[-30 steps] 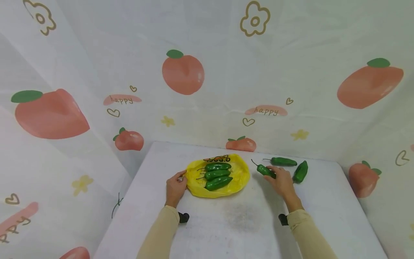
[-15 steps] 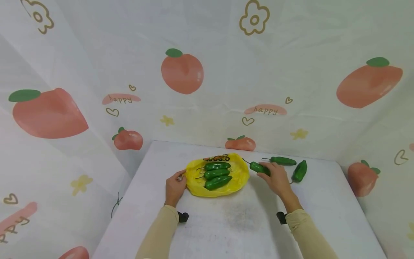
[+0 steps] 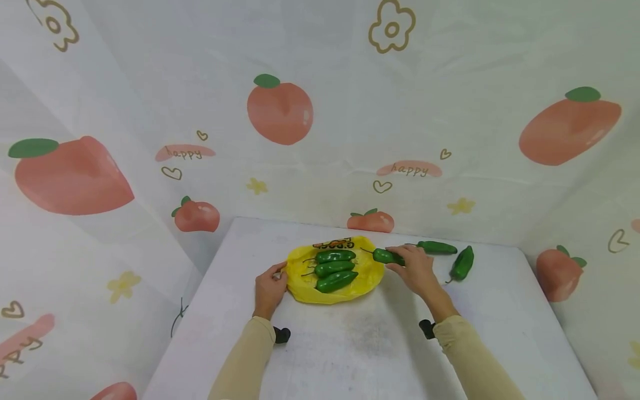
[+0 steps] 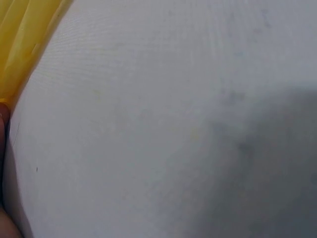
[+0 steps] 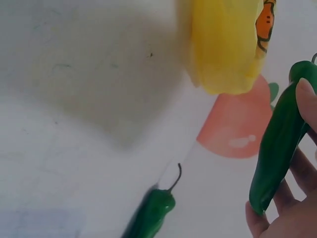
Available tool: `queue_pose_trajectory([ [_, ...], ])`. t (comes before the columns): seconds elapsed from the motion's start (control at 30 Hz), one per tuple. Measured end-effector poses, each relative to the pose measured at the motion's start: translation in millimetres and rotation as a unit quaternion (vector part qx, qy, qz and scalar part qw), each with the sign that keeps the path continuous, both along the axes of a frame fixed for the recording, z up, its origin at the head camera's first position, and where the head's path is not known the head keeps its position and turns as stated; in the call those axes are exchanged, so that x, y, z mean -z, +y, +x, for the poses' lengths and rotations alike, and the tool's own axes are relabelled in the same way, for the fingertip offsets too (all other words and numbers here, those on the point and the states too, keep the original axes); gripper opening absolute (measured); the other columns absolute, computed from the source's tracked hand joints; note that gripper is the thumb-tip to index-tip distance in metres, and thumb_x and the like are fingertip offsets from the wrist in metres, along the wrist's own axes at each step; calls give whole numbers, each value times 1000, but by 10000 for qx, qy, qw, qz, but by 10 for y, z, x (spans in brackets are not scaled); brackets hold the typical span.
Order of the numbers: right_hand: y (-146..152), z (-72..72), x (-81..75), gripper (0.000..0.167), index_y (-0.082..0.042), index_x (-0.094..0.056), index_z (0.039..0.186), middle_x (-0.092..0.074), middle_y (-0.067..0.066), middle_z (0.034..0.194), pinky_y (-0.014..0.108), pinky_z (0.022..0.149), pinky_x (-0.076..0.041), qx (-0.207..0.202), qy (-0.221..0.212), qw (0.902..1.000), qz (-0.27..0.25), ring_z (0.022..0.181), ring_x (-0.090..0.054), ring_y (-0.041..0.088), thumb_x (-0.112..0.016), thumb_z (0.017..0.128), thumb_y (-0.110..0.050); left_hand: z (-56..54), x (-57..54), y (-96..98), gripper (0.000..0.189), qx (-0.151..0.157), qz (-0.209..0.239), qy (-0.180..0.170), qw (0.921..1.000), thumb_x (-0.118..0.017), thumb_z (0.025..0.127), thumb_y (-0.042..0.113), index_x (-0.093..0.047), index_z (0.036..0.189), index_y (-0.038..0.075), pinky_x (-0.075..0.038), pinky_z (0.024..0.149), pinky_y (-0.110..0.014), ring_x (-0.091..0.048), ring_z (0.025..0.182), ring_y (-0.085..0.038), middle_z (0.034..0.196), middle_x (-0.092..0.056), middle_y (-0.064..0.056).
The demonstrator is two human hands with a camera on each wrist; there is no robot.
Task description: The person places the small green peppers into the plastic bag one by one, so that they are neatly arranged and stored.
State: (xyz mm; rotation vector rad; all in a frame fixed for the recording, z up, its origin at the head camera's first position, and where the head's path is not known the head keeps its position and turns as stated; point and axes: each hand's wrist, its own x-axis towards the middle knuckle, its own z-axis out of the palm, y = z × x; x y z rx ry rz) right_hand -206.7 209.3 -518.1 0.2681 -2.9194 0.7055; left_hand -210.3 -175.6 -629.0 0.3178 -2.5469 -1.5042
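Observation:
A yellow plastic bag (image 3: 305,293) with dark print lies spread open on the table, its edge rolled up like a rim. Inside it, three green peppers (image 3: 334,269) lie side by side, stems to the left. My left hand (image 3: 270,290) pinches the bag's left edge between thumb and fingers. With thumb and fingertips my right hand (image 3: 415,270) holds another green pepper (image 5: 278,141), its stem end over the bag's right edge in the head view. In the left wrist view only a bit of the yellow bag (image 4: 25,44) and fingertips at the border show.
Two more green peppers lie on the white table (image 3: 340,355) to the right: one pepper (image 3: 438,248) near the back edge, one pepper (image 3: 462,263) slanting beside it. A white cloth wall (image 3: 320,183) printed with fruit rises behind and along both sides.
My right hand has carried its pepper leftward, from beside the bag to over its right edge. The left hand keeps its hold on the bag, and the other peppers lie unmoved.

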Motion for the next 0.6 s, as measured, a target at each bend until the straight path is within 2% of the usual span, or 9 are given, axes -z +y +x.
queue_pose_trajectory([
  [0.17, -134, -61, -26, 46, -18, -69, 132, -67, 14, 129, 65, 92, -37, -172, 87, 9998, 81, 116, -53, 45, -78, 89, -29, -4, 8, 0, 29, -51, -56, 121, 9999, -66, 95, 19, -76, 122, 23, -47, 49, -24, -53, 50, -15, 82, -72, -2],
  [0.27, -214, -98, -35, 45, -20, -69, 132, -67, 12, 128, 61, 91, -37, -258, 87, 9995, 132, 115, -54, 42, -78, 89, -30, -4, 12, 3, 28, -71, -109, 190, 9997, -66, 95, 19, -76, 121, 22, -46, 48, -24, -52, 49, -14, 74, -70, -1],
  [0.4, -299, -127, -38, 44, -20, -70, 130, -67, 11, 127, 62, 91, -36, -388, 99, 9990, 188, 113, -54, 40, -79, 88, -29, 9, 23, 15, 28, -52, -98, 216, 9997, -66, 94, 20, -77, 120, 22, -45, 48, -24, -51, 48, -15, 62, -63, -3],
  [0.6, -418, -195, -40, 44, -19, -69, 129, -67, 10, 128, 60, 90, -36, -553, 38, 9983, 206, 113, -52, 37, -79, 88, -28, -6, 24, 6, 29, -31, -180, 261, 9995, -65, 95, 19, -76, 122, 21, -45, 47, -24, -49, 47, -14, 63, -63, -2],
])
